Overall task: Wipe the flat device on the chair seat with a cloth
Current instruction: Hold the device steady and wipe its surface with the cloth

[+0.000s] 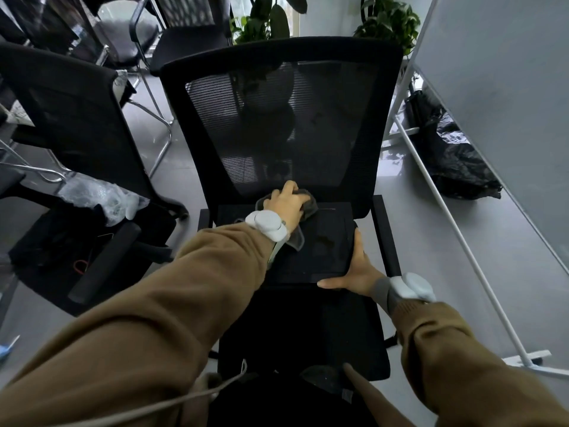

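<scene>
Closest to us are two brown sleeves (172,303) reaching forward over a black mesh office chair (277,118). On its seat lies a flat black rectangular device (320,251). Our left hand (288,204) presses a crumpled dark grey cloth (304,211) flat onto the device's far edge, fingers spread over it. Our right hand (354,272) grips the device's near right corner, thumb along the near edge, fingers up the side.

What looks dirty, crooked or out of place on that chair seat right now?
The flat device has dull smudges near its middle, right of the grey cloth under the left hand. It lies square on the chair seat, with the right hand steadying its near right corner. Nothing else stands out.
</scene>
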